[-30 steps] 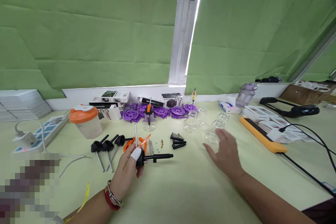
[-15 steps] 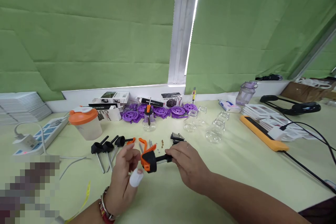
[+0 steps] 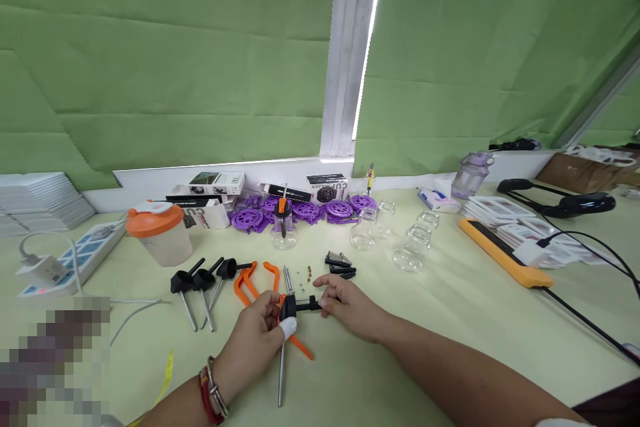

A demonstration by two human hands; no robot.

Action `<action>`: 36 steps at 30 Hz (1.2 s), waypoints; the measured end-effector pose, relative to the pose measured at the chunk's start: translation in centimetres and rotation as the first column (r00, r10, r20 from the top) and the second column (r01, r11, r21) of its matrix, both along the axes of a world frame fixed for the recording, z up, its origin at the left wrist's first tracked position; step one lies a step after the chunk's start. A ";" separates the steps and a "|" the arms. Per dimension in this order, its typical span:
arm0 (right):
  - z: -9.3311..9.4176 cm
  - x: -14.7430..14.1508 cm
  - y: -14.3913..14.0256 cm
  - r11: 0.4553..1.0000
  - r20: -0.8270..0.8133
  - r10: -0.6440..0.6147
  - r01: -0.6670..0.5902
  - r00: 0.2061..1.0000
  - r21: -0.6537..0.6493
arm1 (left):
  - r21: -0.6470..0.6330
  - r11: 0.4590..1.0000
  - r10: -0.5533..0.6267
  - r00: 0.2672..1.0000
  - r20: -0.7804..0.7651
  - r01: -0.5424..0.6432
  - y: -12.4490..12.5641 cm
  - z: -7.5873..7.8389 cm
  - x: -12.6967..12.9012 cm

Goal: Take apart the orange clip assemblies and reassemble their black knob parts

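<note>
My left hand [image 3: 260, 327], its thumb wrapped in white, grips a black pump head [image 3: 289, 307] fitted with an orange trigger lever [image 3: 301, 347]. A metal tube [image 3: 281, 377] points down from the head toward me. At the right end of its black spout [image 3: 306, 305] is my right hand [image 3: 350, 307], thumb and a finger pinched at the tip, index finger lifted. Loose orange levers [image 3: 271, 276] lie just beyond my left hand. Near them are metal pins [image 3: 289, 279], small brass-coloured bits [image 3: 309, 273], springs [image 3: 340, 257] and black tubular pieces [image 3: 343, 271].
Several black heads with tubes [image 3: 203, 280] lie left, near an orange-lidded cup [image 3: 160, 237]. Behind stand a glass bottle with a fitted pump [image 3: 283, 235], purple plastic parts [image 3: 307, 212] and boxes [image 3: 327, 189]. Glass bottles [image 3: 413, 250] and an orange power strip [image 3: 505, 257] are right.
My left hand has closed around the pump head, which has turned so its tube points down and its lever lower right. My right hand has shifted slightly, uncovering the black pieces.
</note>
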State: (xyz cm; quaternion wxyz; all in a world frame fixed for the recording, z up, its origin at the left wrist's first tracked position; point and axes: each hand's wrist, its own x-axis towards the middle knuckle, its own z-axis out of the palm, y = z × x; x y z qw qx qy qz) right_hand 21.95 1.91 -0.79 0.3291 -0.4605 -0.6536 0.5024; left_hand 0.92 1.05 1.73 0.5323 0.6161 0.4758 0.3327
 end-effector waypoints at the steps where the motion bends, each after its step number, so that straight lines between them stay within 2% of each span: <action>1: -0.2 0.2 0.1 1.000 -0.013 0.013 -0.013 1.000 -0.004 | -0.019 1.000 -0.004 1.000 0.004 0.004 0.0 0.0 0.0; 4: -0.6 0.5 0.2 1.000 -0.027 0.026 -0.026 0.999 0.009 | -0.052 0.998 -0.023 1.000 0.017 0.024 0.0 0.0 0.0; 9: -1.3 0.2 0.3 0.997 0.009 -0.021 0.020 1.000 0.069 | -0.062 0.998 -0.035 0.999 -0.038 0.033 0.0 -0.5 0.2; 13: -1.5 -0.3 0.4 0.995 0.063 -0.044 0.038 0.997 0.090 | 0.033 0.999 -0.001 0.993 -0.119 0.005 -0.1 -1.2 0.3; 18: -1.4 -1.0 0.6 0.996 0.089 -0.035 0.027 0.995 0.088 | 0.159 0.987 0.008 0.970 -0.243 0.031 -0.1 -1.9 0.3; 22: -1.3 -1.5 0.5 0.995 0.100 -0.039 0.029 0.994 0.100 | 0.193 0.981 0.025 0.949 -0.313 0.037 -0.1 -2.0 0.3; 36: -0.8 -1.7 0.7 0.992 0.116 -0.068 0.055 0.991 0.112 | 0.165 0.986 0.053 0.959 -0.278 -0.007 0.1 -2.6 0.3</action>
